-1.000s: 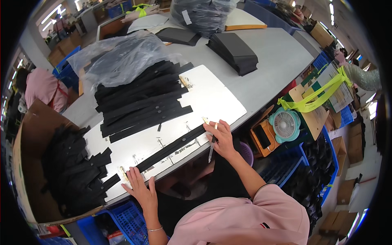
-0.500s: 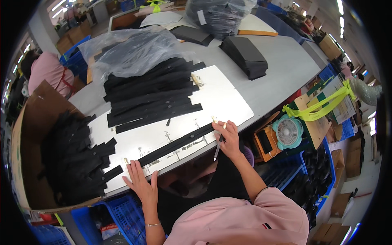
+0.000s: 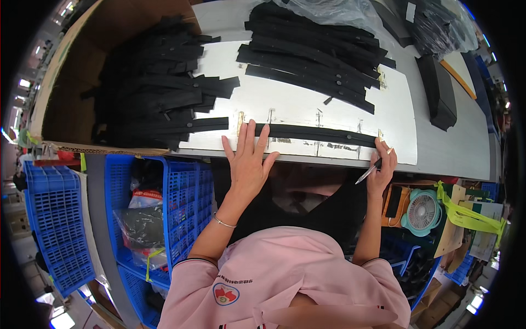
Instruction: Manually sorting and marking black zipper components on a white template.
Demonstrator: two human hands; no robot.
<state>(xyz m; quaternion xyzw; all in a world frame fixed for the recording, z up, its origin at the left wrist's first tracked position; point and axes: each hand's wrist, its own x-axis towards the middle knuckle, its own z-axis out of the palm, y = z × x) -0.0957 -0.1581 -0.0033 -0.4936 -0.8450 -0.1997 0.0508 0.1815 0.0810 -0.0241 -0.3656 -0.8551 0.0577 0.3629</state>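
Head view: compared with a second ago the person has leaned in over the worktop (image 3: 449, 148), so the white template board (image 3: 307, 98) now sits much closer. The left hand (image 3: 247, 159), which rested at the near-left corner of the board, has moved up and now lies flat, fingers (image 3: 241, 140) spread, on the left end of the single black strip (image 3: 315, 133) laid along the board's front edge. It presses the strip down rather than gripping it.

The right hand (image 3: 383, 164) has followed to the strip's right end. Its fingertips touch the strip there, and a pen (image 3: 368, 173) is pinched loosely between the fingers, tip pointing down-left off the worktop edge, not on the strip.

So the strip has gone from being held at one end to being pinned at both ends, straight against the small markers on the board. My judgement: it is being aligned or checked, with marking not yet begun.

A fanned pile of black strips (image 3: 312, 60) lies further back on the board. A darker heap of strips (image 3: 148, 93) fills the cardboard box (image 3: 71, 77) to the left. Blue crates (image 3: 181, 192) stand under the worktop, and a small teal fan (image 3: 423, 211) sits lower right.
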